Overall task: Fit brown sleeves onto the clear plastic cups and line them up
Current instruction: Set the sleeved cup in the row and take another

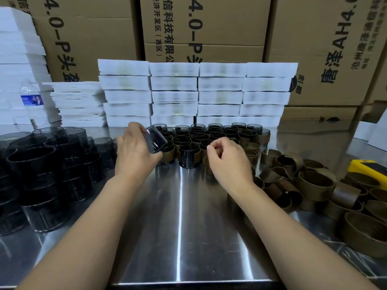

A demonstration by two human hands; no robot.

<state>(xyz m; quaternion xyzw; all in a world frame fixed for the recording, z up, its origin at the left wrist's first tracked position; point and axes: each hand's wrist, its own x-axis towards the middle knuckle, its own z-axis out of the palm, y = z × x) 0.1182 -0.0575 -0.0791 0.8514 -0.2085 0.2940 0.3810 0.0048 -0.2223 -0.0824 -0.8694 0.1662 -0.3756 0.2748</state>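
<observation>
Left hand [134, 152] grasps one bare cup [156, 139], tilted, held just above the table [182, 216] at the near left corner of the sleeved cups [209, 133] standing in rows. Right hand [229, 161] hovers at the inner edge of the loose sleeves [314, 183], fingers curled, thumb close to forefinger; cannot tell whether it pinches anything. Stacked bare cups [52, 164] far left, white packs [173, 91] behind the rows.
</observation>
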